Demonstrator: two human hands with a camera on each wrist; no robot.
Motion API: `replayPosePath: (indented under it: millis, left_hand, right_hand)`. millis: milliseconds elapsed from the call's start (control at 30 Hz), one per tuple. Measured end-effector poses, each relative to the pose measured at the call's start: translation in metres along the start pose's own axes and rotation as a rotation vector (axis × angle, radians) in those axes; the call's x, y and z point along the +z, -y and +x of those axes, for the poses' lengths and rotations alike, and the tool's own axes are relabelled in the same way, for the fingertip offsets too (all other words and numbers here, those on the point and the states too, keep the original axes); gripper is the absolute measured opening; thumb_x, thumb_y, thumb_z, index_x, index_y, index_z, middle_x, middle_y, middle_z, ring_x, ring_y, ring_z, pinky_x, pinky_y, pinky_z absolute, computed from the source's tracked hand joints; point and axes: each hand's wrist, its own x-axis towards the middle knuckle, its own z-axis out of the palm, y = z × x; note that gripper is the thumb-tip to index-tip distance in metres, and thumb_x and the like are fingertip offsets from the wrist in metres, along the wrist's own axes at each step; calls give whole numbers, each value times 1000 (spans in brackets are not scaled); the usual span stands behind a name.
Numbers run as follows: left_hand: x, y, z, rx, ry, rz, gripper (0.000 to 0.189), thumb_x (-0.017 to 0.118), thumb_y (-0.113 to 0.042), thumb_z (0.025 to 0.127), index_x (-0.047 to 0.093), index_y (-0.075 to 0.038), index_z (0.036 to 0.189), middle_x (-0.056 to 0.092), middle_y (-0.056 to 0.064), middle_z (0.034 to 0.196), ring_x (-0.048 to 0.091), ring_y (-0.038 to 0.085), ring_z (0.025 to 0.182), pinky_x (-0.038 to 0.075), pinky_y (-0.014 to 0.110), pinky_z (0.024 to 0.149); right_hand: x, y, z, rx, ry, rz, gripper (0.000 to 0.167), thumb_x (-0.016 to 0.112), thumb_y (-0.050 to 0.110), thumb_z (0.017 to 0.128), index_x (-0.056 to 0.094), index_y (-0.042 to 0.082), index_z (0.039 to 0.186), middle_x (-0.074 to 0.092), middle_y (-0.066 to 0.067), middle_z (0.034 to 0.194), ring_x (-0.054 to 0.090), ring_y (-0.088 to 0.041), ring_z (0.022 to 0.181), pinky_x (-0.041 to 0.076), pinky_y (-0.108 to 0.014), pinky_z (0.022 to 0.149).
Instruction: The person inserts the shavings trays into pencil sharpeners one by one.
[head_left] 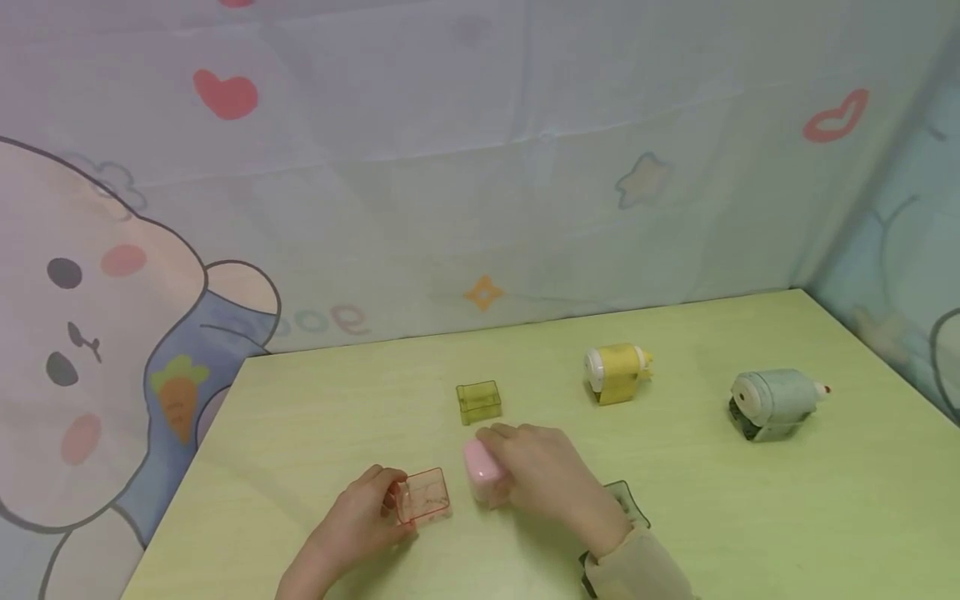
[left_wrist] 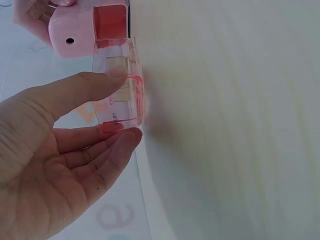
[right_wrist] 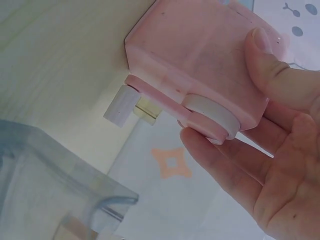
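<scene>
My left hand (head_left: 356, 517) grips a clear red-tinted shavings drawer (head_left: 426, 493) low over the table, thumb on one side and fingers on the other. To its right, my right hand (head_left: 543, 471) holds a pink crank pencil sharpener (head_left: 483, 468) by its body. In the right wrist view the sharpener's crank with a white knob (right_wrist: 121, 106) points away from the palm. The left wrist view shows the drawer (left_wrist: 120, 107) lined up at the sharpener's red-tinted opening (left_wrist: 110, 22), its edge right at it.
A yellow sharpener (head_left: 618, 372) and a grey-green sharpener (head_left: 776, 402) stand toward the right. Behind my hands lies a clear olive drawer (head_left: 479, 402). A smoky clear drawer (head_left: 626, 502) is partly hidden by my right forearm. A printed curtain (head_left: 420, 183) hangs behind the table.
</scene>
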Motion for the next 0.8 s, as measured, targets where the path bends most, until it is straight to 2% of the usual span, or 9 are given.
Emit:
replayPosePath:
  millis: [800]
  left_hand:
    - [6, -11, 7, 32, 26, -8, 56, 85, -11, 66, 59, 3, 114, 54, -1, 89, 57, 12, 83, 49, 20, 67]
  right_hand:
    - [1, 0, -1, -2, 30, -17, 60, 83, 26, 68, 62, 10, 121, 70, -2, 106, 65, -15, 76, 51, -25, 64]
